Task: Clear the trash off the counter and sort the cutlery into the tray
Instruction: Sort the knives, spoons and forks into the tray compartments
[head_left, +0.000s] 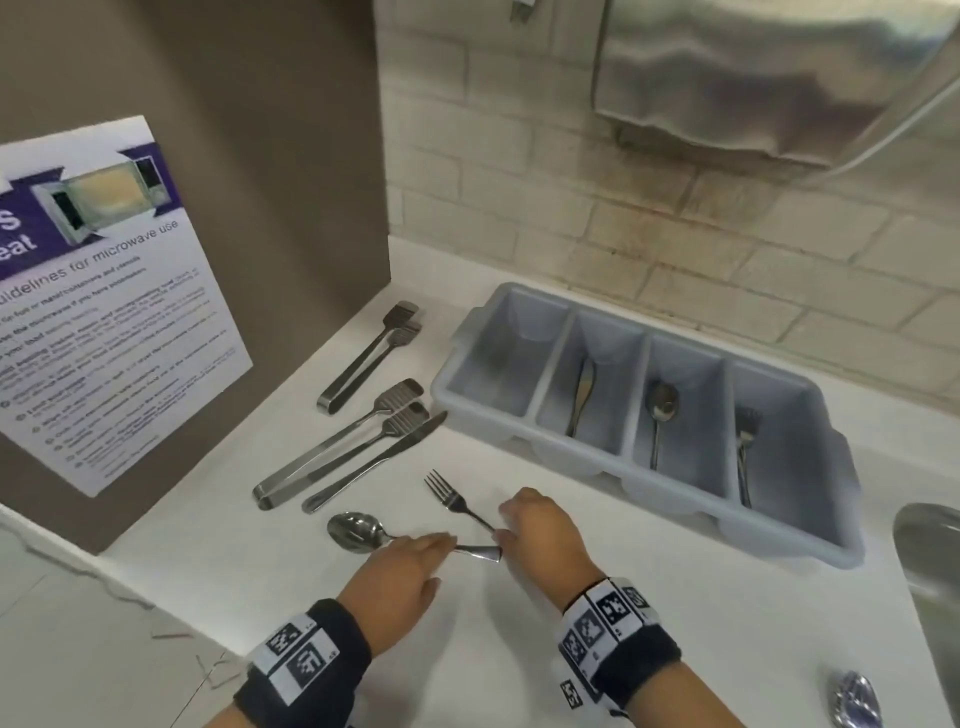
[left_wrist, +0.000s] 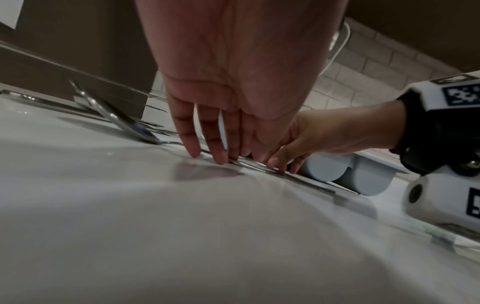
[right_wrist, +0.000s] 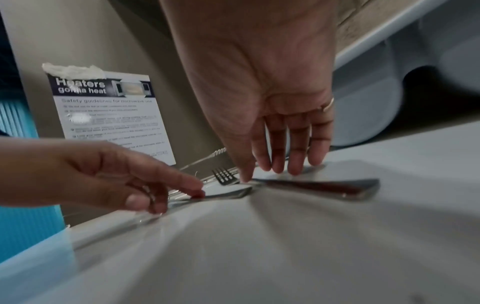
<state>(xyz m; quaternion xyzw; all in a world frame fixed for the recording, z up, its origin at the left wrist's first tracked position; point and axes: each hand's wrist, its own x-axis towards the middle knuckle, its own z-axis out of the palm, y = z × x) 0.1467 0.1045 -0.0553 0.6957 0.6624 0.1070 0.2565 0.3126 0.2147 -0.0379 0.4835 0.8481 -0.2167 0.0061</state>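
A spoon (head_left: 354, 530) and a fork (head_left: 447, 493) lie flat on the white counter, their handles crossing near the front. My left hand (head_left: 441, 545) reaches from the left, its fairly straight fingertips (left_wrist: 221, 160) touching the spoon handle (right_wrist: 226, 194). My right hand (head_left: 506, 527) hovers over the fork handle (right_wrist: 324, 188), thumb tip on its neck and fingers straight behind it. Neither piece is lifted. The grey four-compartment tray (head_left: 457, 364) stands behind: leftmost compartment empty, then a knife, a spoon and a fork.
Two pairs of tongs (head_left: 337, 457) (head_left: 369, 358) and a table knife (head_left: 374, 470) lie left of the tray. A brown panel with a poster (head_left: 104, 312) bounds the left. A steel sink (head_left: 930, 571) is at the right, with a shiny crumpled thing (head_left: 854, 696) in front of it.
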